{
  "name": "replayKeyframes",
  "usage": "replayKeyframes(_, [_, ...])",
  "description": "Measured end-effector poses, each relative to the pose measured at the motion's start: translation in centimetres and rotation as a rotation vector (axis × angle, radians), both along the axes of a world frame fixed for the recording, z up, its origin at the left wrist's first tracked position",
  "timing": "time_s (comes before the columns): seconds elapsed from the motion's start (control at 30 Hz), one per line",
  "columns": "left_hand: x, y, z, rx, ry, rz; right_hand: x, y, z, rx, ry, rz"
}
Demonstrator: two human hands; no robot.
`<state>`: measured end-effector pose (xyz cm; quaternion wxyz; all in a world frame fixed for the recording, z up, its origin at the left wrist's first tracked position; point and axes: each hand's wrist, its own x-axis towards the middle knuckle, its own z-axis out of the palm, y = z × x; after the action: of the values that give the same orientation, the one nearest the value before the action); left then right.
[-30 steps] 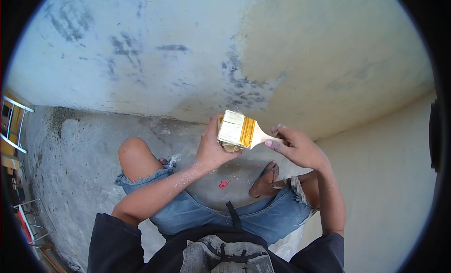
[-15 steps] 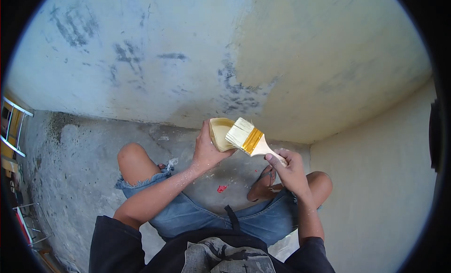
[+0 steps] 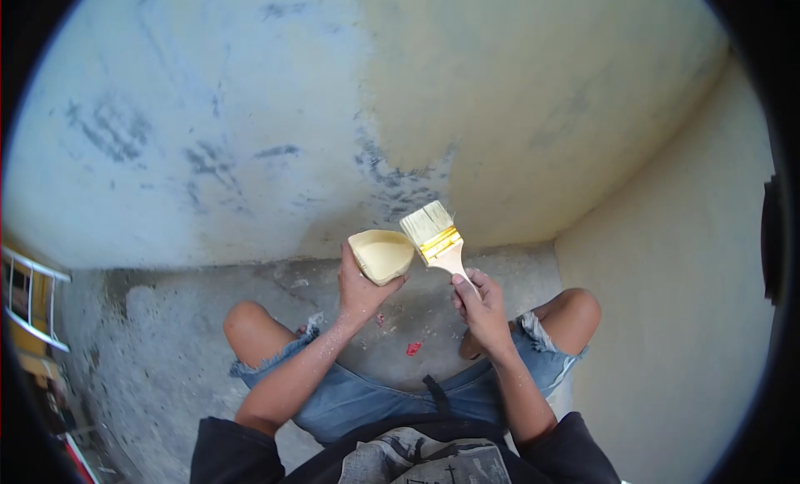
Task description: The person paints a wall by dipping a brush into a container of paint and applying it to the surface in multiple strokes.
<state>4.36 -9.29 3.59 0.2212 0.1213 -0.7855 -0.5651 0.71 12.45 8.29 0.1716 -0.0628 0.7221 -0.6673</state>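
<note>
My left hand is closed around a small cut-off container with cream-coloured paint in it, its open top facing me. To the right of it, my right hand grips the pale wooden handle of a wide paintbrush. The brush has a yellow band, and its paint-coated bristles point up and left, close to the container's right rim. In front of both hands stands a wall, whitish-blue with dark scuffs on the left and cream on the right.
A second cream wall rises on the right. On the grey concrete floor lies a red scrap. A white metal frame stands at the far left. My bent knees flank the hands.
The brush has moved from over the container's rim to its right and turned more upright. The container has tilted to show more paint. The view has shifted, with more wall in sight.
</note>
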Motion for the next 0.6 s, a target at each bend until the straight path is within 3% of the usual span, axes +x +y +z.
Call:
replayKeyframes(0.03, [0.1,-0.3,-0.4,0.015,0.046,0.023,0.5,-0.5,-0.6,-0.132,-0.161,-0.055])
replayKeyframes(0.07, [0.0,-0.8,-0.7,0.031,0.093,0.047,0.5,-1.3,-1.7,-0.161,-0.164,-0.087])
replayKeyframes(0.23, [0.9,-2.7,-0.4,0.039,0.111,0.067,-3.1,-6.4,-10.1,-0.114,0.037,-0.416])
replayKeyframes(0.33, [1.2,-3.3,0.8,0.072,0.146,0.078,-6.3,-9.3,-10.4,-0.057,0.237,-0.579])
replayKeyframes(0.43, [2.0,-3.4,1.7,0.129,0.176,0.092,-7.5,-10.8,-8.5,-0.112,0.242,-0.567])
replayKeyframes(0.6, [2.2,-4.6,1.2,0.134,0.110,0.094,-6.0,-11.1,-18.6,0.027,0.210,-0.624])
